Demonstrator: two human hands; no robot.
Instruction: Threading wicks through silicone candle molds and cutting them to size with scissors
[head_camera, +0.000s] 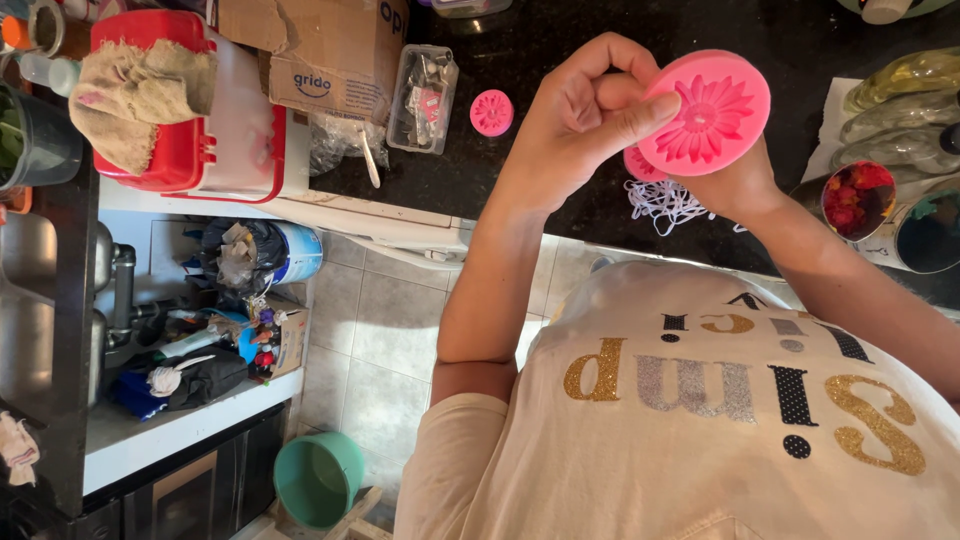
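1. Up over the black countertop (520, 60), a round pink silicone flower mould (705, 110) is held between both hands, its daisy-shaped cavity facing the camera.
2. The left hand (580, 110) is curled nearly closed, thumb pressed flat on the mould's left rim, fingers tucked in behind.
3. The right hand (735, 180) sits under and behind the mould; it is mostly hidden, so how far it is closed I cannot tell.
4. A smaller pink mould (491, 112) lies alone on the counter, left of the hands.
5. A clear plastic box (423, 85) sits just beside it, with a cardboard box (320, 50) further left.
6. White lace-like scraps (665, 200) lie below the held mould.
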